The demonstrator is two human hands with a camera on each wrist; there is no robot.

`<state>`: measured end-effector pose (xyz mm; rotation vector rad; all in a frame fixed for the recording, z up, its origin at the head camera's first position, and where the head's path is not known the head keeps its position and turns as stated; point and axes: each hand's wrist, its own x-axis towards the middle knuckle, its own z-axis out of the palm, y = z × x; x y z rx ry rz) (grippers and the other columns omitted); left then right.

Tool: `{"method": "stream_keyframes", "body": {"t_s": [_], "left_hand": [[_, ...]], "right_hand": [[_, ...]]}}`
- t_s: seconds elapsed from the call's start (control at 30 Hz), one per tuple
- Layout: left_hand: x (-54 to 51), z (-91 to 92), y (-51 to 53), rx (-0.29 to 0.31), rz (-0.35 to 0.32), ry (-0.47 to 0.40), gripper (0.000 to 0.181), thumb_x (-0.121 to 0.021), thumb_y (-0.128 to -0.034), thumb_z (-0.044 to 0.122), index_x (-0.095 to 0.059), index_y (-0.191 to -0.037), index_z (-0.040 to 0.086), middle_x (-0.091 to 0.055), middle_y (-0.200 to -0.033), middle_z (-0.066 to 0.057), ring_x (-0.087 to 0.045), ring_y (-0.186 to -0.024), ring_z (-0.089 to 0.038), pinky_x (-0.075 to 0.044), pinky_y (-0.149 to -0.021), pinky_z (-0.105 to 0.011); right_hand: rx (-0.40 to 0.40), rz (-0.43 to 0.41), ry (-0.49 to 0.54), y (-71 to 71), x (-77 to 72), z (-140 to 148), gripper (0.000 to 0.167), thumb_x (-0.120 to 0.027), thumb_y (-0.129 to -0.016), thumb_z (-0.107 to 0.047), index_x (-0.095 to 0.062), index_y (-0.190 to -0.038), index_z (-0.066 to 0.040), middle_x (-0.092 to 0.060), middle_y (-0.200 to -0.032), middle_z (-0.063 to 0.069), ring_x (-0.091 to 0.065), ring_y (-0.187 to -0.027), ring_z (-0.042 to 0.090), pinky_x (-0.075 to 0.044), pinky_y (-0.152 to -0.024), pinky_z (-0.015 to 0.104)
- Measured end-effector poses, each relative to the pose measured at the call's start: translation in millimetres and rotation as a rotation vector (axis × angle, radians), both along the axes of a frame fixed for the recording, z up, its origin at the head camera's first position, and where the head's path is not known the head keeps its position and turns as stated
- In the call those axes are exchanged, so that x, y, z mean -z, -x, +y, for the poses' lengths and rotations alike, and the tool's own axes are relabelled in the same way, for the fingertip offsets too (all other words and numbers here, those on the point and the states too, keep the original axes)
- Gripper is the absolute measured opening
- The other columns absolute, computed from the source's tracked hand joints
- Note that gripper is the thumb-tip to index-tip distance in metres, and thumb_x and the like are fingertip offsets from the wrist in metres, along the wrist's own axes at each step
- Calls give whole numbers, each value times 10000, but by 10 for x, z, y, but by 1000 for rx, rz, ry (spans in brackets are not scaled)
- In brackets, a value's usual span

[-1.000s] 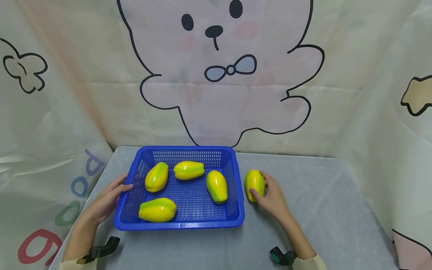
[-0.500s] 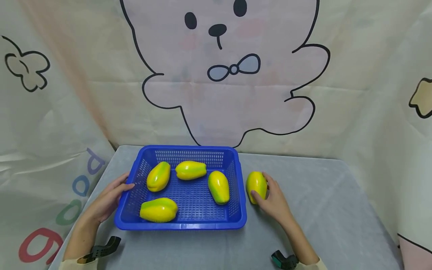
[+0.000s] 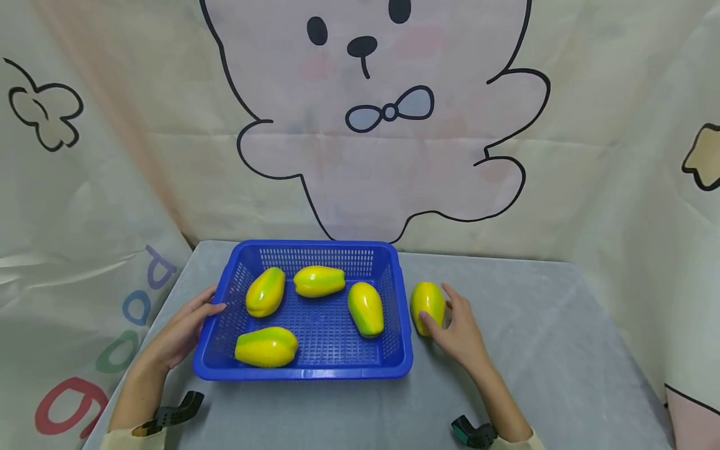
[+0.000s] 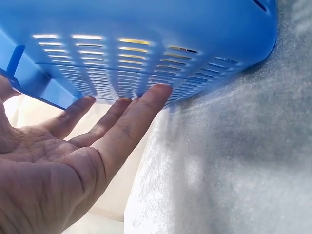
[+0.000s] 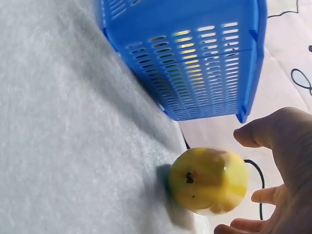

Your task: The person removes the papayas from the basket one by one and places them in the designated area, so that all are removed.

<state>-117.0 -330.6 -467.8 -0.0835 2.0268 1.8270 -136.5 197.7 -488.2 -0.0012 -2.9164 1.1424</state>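
Blue plastic basket (image 3: 304, 374) sits on the grey cloth-covered table (image 3: 534, 350), mesh walls and base, four yellow-green fruits lying inside: one at back left (image 3: 265, 292), one at back middle on its side (image 3: 319, 281), one by the right wall (image 3: 365, 309), one at front left, also sideways (image 3: 267, 347); all four apart from each other, bare mesh floor showing between them. Fifth fruit (image 3: 427, 307) is outside, on the table just beside the basket's right wall, not touching it. Right hand (image 3: 464, 331) is at that outside fruit, thumb and fingers spread wide round its right side, gap visible from the right wrist, so it has hold of nothing. Left hand (image 3: 182, 328) is at the basket's left side, fingers fairly straight and spread, tips against the outer mesh wall, thumb up by the rim; whether it takes any weight, cannot tell. Yellow shows through the slots of both side walls from the wrist views. Pale backdrop (image 3: 607, 75) with a cartoon bear (image 3: 439, 175) hangs behind the table
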Motion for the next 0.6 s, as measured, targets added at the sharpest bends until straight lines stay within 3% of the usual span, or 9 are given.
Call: {"method": "stream_keyframes", "body": {"t_s": [0.3,0.6], "left_hand": [[7,13,17,21,1,12,734,-420,-1137,344,-25,-1710,113,-567,-1336,174,-682,-1126,-79,-626,-959,-334],[13,31,9,-6,-6,12,738,-447,-1129,361,-59,-1712,128,-559,-1367,145,-677,-1138,-86,-609,-967,-313]], "right_hand": [[11,80,12,-109,-113,-25,782,-709,-988,-338,-358,-1618,-35,-357,-1631,283,-420,-1474,480,-373,-1199,708],[-61,115,-39,-21,-374,-70,708,-687,-1012,-332,-399,-1607,-79,-357,-1637,271,-402,-1499,488,-371,-1182,734]]}}
